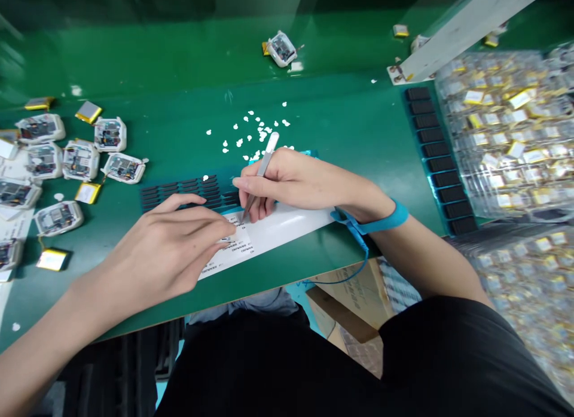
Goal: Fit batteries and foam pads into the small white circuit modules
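My right hand (287, 180) pinches metal tweezers (263, 166), their tip down on a white label sheet (287, 222) at the front of the green bench. My left hand (174, 243) rests on the same sheet, fingers pressed together at a small label right beside the tweezer tip. A blue wrist strap (394, 216) with a cord circles my right wrist. Just behind the sheet lies a blue strip of black foam pads (188, 189).
Several white device housings with circuit boards and gold batteries (81, 160) lie at the left. White paper scraps (251, 133) are scattered behind my hands. Another strip of black pads (434, 160) and clear trays of parts (506, 130) fill the right. One housing (281, 48) sits far back.
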`<state>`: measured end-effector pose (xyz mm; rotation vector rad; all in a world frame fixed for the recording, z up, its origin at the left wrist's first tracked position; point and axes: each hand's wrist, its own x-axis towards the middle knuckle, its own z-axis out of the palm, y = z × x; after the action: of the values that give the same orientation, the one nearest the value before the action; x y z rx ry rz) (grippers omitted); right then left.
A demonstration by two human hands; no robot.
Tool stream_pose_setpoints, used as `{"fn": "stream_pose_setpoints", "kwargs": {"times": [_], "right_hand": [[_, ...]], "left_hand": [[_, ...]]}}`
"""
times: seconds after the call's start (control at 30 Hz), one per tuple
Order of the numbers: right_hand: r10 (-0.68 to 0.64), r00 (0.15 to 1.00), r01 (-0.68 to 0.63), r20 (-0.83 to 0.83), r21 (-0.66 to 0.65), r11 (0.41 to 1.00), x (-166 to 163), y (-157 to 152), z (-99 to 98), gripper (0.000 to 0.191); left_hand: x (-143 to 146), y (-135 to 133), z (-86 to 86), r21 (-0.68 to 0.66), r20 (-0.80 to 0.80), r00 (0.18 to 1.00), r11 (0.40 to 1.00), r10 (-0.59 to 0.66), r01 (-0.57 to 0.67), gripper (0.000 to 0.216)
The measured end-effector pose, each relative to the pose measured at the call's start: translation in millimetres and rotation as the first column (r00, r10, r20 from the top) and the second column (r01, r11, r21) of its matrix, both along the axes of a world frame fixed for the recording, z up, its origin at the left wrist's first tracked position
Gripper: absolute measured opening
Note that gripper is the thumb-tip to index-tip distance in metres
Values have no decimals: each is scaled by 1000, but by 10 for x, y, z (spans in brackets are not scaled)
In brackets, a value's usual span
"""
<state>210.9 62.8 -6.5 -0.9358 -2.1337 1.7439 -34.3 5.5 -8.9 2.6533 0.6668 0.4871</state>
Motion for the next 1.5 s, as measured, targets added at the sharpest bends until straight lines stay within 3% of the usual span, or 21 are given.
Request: {"fn": "stream_pose_setpoints", "kwargs": {"times": [0.2,0.3,0.4,0.5,0.63,0.73,0.97,1.1,1.5], "right_hand": [[-53,996,41,-72,-155,987,-31,31,-57,45],[-202,960,162,-196,-201,966,-23,40,-47,42],[-374,840,335,-394,-166,927,-17,7,13,31],[-414,724,417,-552,-127,900,-46,-84,77,25],[-359,749,391,-557,-67,918,-146,-257,96,23],[-365,728,441,-580,-11,898,-225,-367,73,28],[-382,778,468,-499,54,882,-241,-425,78,34],[-368,767,470,-525,70,880,-233,-414,67,32],[-354,780,461,-516,91,883,-262,-415,25,32]], "left_hand": [[-13,16,-16,-9,2,1000,1000,-21,21,22],[-7,14,-8,-72,52,998,997,-23,27,22],[31,-21,39,-209,172,973,971,151,-114,18],[80,-70,103,-455,203,884,840,421,-296,18],[126,-112,142,-776,257,824,616,504,-135,28],[153,-125,134,-853,292,788,521,542,-42,39],[209,-168,152,-918,321,721,388,614,78,43],[220,-172,174,-920,339,687,380,643,98,45],[208,-155,206,-908,324,724,416,609,56,40]]}}
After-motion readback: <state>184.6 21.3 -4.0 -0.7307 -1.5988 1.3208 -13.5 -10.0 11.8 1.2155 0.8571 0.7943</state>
